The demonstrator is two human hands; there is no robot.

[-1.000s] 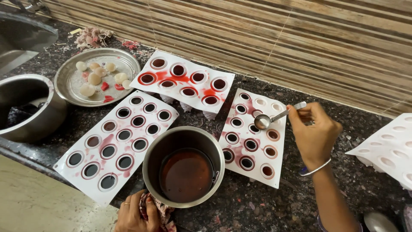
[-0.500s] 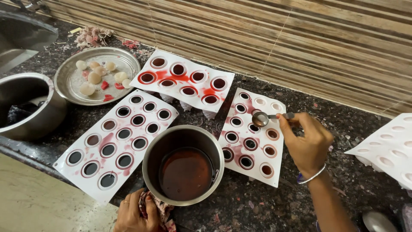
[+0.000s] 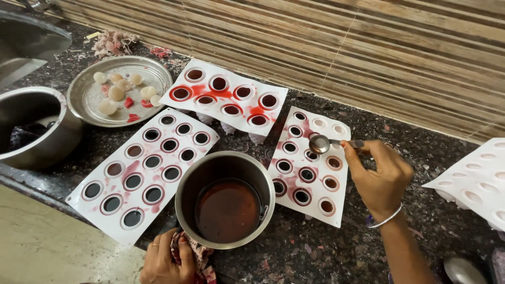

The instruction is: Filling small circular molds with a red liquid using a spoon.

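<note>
One spoon (image 3: 320, 143) pinched by right hand (image 3: 380, 176) (bowl leftward); over mould (image 3: 310, 165)

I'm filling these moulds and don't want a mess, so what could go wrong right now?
The spoon in the right hand sits over the small tray; a tilt could drip red liquid between cups, as on the stained tray behind. The pot stands between two trays, held through a cloth by the left hand; a slip could slosh it over them.

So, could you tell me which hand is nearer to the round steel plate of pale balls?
Left. The left hand is at the pot's near edge, below the plate; the right hand is farther off, over the right-side mould.
</note>
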